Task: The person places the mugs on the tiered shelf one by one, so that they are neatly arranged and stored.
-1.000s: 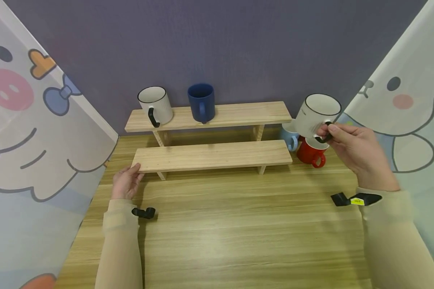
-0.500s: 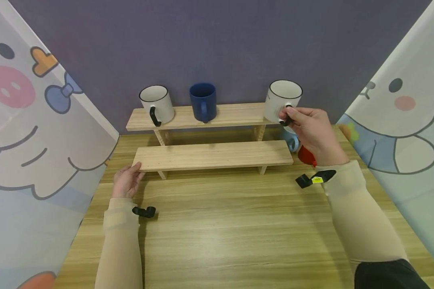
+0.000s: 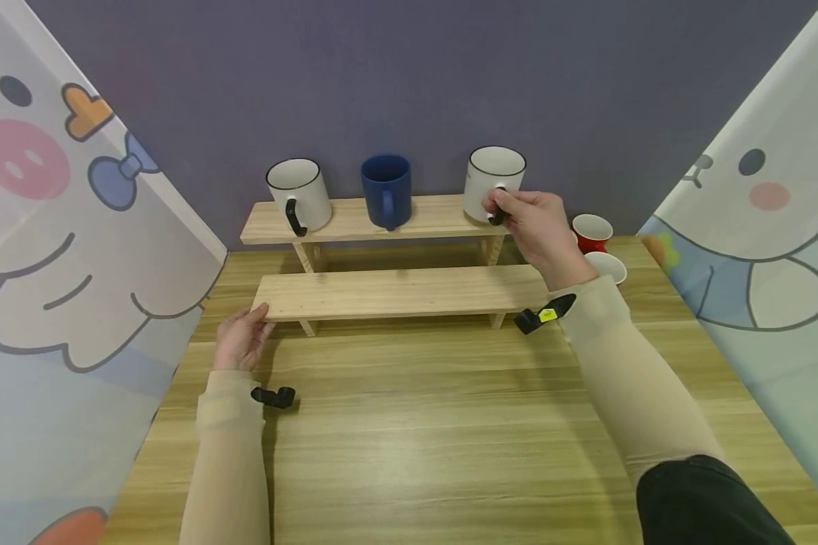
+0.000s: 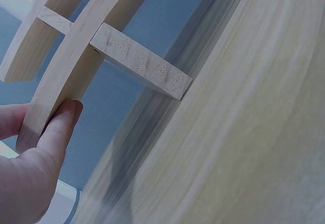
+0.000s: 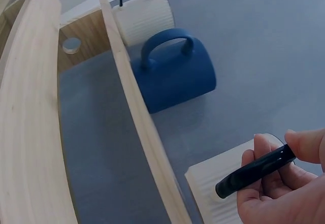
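My right hand [image 3: 535,227] pinches the black handle [image 5: 254,172] of a white mug [image 3: 484,182] with a dark rim. The mug is upright at the right part of the upper wooden shelf [image 3: 436,216], its base right at the board. To its left on the same board stand a dark blue mug [image 3: 387,193] and another white mug [image 3: 303,193] with a black handle. My left hand [image 3: 238,341] grips the left end of the lower shelf board [image 3: 395,294]. In the left wrist view, thumb and fingers [image 4: 58,130] lie on opposite faces of that board.
Beyond my right forearm, a red mug [image 3: 593,235] and another white-lined mug [image 3: 607,266] stand on the wood-grain table [image 3: 409,424]. A dark wall [image 3: 423,83] rises behind the shelf, with cartoon-printed panels [image 3: 757,250] at both sides.
My right hand has carried the white mug left, from above the mugs on the table to the upper shelf. The light blue mug is now hidden behind the right arm. My left hand stays put.
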Demonstrator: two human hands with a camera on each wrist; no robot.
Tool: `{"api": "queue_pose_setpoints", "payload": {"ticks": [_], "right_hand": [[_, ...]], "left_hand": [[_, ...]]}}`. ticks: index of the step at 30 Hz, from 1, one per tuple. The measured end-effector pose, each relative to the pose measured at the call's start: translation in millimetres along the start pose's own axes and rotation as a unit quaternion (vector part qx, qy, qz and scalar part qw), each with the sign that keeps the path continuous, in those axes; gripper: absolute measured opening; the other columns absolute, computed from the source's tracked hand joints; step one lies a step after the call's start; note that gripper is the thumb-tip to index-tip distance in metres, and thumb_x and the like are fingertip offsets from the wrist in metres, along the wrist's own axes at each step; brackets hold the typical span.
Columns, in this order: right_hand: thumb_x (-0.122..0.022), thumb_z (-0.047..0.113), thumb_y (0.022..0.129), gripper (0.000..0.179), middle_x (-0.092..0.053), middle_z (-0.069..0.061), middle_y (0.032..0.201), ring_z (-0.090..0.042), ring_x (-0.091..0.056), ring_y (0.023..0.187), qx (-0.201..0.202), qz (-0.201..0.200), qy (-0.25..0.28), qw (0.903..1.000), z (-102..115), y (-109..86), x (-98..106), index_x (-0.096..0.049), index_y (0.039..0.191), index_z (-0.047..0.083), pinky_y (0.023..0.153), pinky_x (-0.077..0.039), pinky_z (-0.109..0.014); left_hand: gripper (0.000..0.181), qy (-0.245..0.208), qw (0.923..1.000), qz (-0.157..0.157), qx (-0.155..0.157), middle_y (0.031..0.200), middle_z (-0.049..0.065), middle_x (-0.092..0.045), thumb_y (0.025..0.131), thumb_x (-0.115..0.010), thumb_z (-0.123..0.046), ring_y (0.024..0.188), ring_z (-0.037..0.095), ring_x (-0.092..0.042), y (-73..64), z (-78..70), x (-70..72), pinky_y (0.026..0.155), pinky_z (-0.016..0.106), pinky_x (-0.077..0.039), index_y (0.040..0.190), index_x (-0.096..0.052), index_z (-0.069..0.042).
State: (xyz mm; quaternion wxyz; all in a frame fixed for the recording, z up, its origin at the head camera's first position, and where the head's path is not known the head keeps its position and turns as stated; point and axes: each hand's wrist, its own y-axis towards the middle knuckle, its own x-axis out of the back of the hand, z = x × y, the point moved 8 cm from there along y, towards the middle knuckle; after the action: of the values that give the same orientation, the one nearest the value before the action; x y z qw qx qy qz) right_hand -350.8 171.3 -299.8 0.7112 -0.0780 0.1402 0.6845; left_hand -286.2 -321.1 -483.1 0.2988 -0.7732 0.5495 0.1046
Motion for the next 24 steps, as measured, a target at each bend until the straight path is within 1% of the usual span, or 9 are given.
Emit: {"api": "queue_pose_setpoints", "payload": {"ticks": [3,6,10,11,14,17,21,24], "right_hand": [[-0.069,0.003,0.098,0.015,-0.074,-0.008,0.086,-0.019,-0.068,0.090,0.003,-0.005,-0.010,0.9999,-4,4.4,-3,-0.077,0.103,-0.008,0.085,-0.055,-0.029],[-0.067,0.003,0.099,0.016,-0.074,-0.007,0.086,-0.018,-0.068,0.090,0.007,0.002,-0.028,0.9996,-8,7.8,-6,-0.076,0.105,-0.009,0.082,-0.054,-0.027],[-0.066,0.002,0.100,0.015,-0.074,-0.006,0.085,-0.017,-0.066,0.089,0.014,0.013,-0.048,0.9987,-11,10.4,-8,-0.076,0.103,-0.009,0.076,-0.053,-0.025],[-0.066,0.002,0.100,0.015,-0.074,-0.007,0.085,-0.018,-0.066,0.089,0.013,0.015,-0.044,0.9989,-12,10.7,-9,-0.076,0.102,-0.009,0.075,-0.053,-0.025],[-0.066,0.002,0.100,0.015,-0.074,-0.008,0.086,-0.019,-0.066,0.090,0.010,0.027,-0.035,0.9990,-12,11.5,-9,-0.076,0.102,-0.010,0.079,-0.054,-0.026],[-0.066,0.002,0.100,0.016,-0.073,-0.010,0.088,-0.020,-0.065,0.092,-0.002,0.036,-0.025,0.9990,-13,11.8,-9,-0.075,0.102,-0.010,0.082,-0.054,-0.027],[-0.067,0.005,0.100,0.018,-0.074,-0.010,0.090,-0.021,-0.065,0.094,-0.014,0.041,-0.035,0.9984,-14,11.4,-8,-0.075,0.106,-0.010,0.084,-0.054,-0.028],[-0.068,0.008,0.100,0.023,-0.074,-0.009,0.092,-0.019,-0.065,0.096,-0.017,0.038,-0.058,0.9974,-14,11.2,-7,-0.072,0.111,-0.011,0.083,-0.053,-0.027]], "left_hand": [[0.072,0.000,1.0000,0.000,-0.003,0.103,0.009,-0.065,0.101,-0.063,-0.003,0.093,0.013,-0.070,0.3,-0.6,-1.2,0.094,0.021,-0.052,0.157,-0.019,0.009],[0.070,-0.002,1.0000,0.001,-0.005,0.101,0.009,-0.066,0.101,-0.062,-0.002,0.092,0.014,-0.070,0.9,-0.9,-1.9,0.093,0.021,-0.053,0.156,-0.020,0.009],[0.069,-0.003,1.0000,0.002,-0.007,0.099,0.009,-0.068,0.101,-0.062,-0.002,0.090,0.014,-0.070,1.0,-1.0,-2.4,0.092,0.021,-0.054,0.156,-0.021,0.010],[0.069,-0.003,1.0000,0.002,-0.008,0.099,0.010,-0.068,0.101,-0.062,-0.002,0.090,0.014,-0.071,1.0,-1.1,-2.4,0.092,0.021,-0.054,0.155,-0.021,0.010],[0.068,-0.002,1.0000,0.001,-0.009,0.099,0.010,-0.067,0.101,-0.062,-0.002,0.090,0.014,-0.070,1.3,-1.0,-2.1,0.092,0.021,-0.054,0.155,-0.023,0.010],[0.068,0.000,1.0000,0.000,-0.010,0.101,0.010,-0.066,0.101,-0.062,-0.002,0.091,0.014,-0.070,1.4,-1.1,-1.6,0.093,0.021,-0.053,0.155,-0.023,0.010],[0.069,0.003,0.9999,0.001,-0.010,0.103,0.010,-0.065,0.101,-0.063,-0.002,0.092,0.014,-0.070,1.1,-0.8,-1.1,0.094,0.022,-0.053,0.156,-0.022,0.010],[0.070,0.004,0.9999,0.000,-0.010,0.103,0.009,-0.065,0.101,-0.063,-0.003,0.092,0.014,-0.070,1.2,-0.4,-0.2,0.093,0.021,-0.053,0.156,-0.022,0.010]]}}
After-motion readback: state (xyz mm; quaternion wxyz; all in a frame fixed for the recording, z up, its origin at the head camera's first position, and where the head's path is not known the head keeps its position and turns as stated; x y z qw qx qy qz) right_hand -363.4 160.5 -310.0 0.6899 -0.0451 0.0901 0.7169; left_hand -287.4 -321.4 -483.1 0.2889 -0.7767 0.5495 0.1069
